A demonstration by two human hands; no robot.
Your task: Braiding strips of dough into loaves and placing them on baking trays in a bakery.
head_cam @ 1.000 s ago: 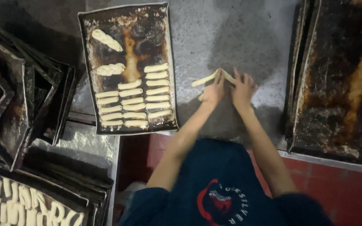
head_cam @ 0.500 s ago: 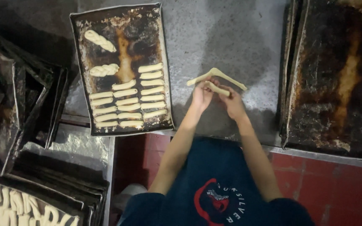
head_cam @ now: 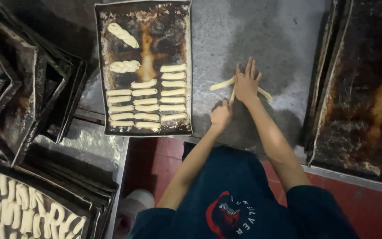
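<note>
Figure: shaping a dough strand at the bench. The right hand lay flat, fingers spread and extended, palm pressing on the dough strand; its grip was fully open, holding nothing closed but bearing down on the dough. The left hand was curled near the lower end of a second limb of the strand, grip seemingly pinched on that end, though whether the fingertips actually closed on it could not be told. The strand lay on the grey metal bench, its pale ends showing to either side of the right hand and one limb running down towards the left hand.

Half a second before, both hands had held the strand lifted and bent into a peak, fingers together at its apex; now the hands had separated and the strand was down on the surface. This suggests, as a judgement, a passage from folding to rolling or twisting.

To the left stood a blackened baking tray carrying rows of short dough sticks and two twisted pieces. Empty dark trays lay to the right, stacked trays further left, and a filled tray at lower left.
</note>
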